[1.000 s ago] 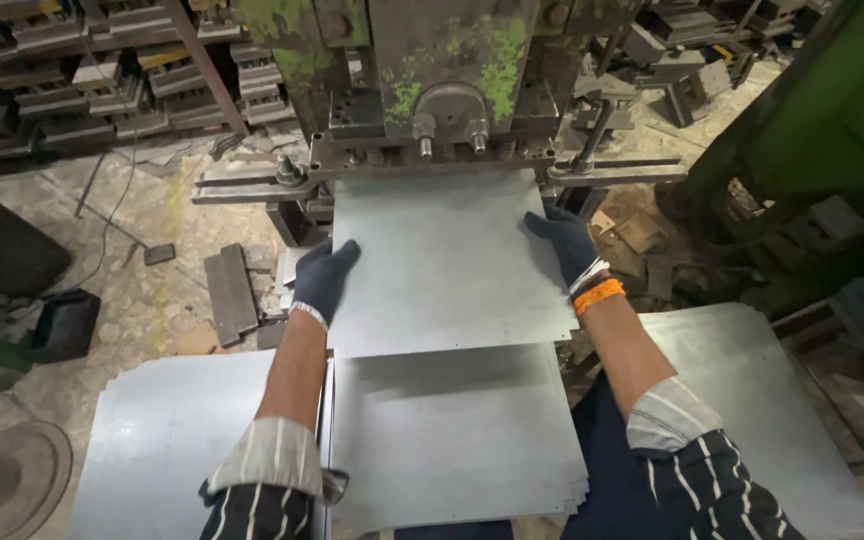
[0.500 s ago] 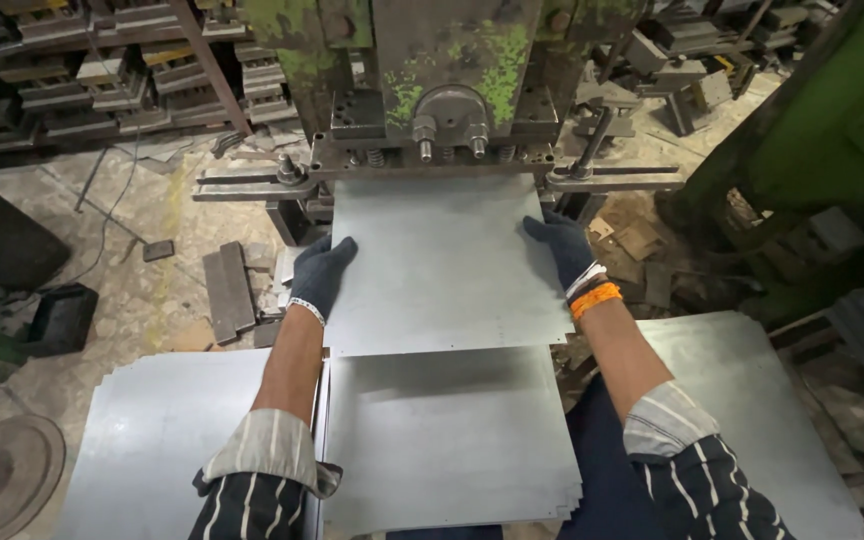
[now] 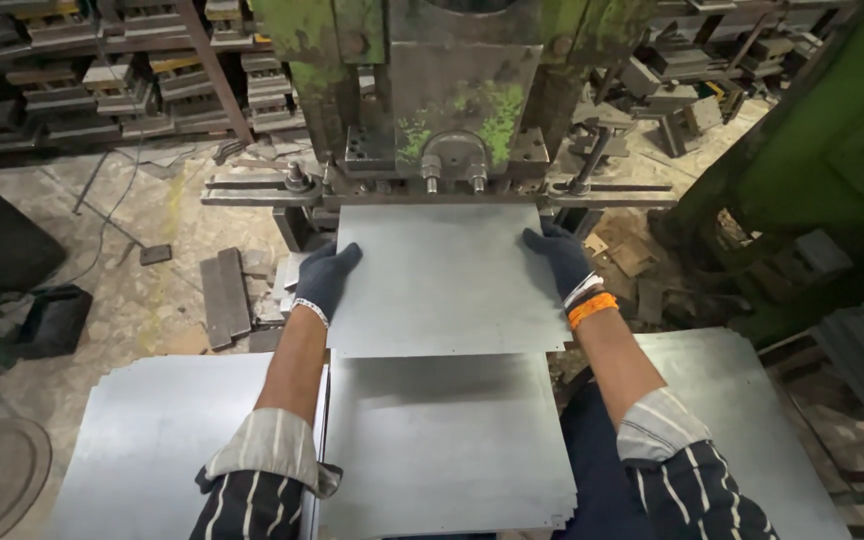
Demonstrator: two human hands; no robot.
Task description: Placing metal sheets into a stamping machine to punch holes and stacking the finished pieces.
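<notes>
We see a stained, dusty concrete floor (image 3: pixel 142 280) strewn with metal offcuts (image 3: pixel 227 295). Dark racks (image 3: pixel 102 70) of stacked steel parts line the far side. A green-painted machine frame (image 3: pixel 832 150) rises at right. A black tray (image 3: pixel 50 320) sits at left. Lighting is dim and even.

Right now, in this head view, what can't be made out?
- Far edge of the held metal sheet: hidden under the press.
- Left hand and right hand: the fingers under the sheet are hidden.
- Lower sheet: near edge cut off by the frame bottom.
- Shelf parts: too small.
</notes>
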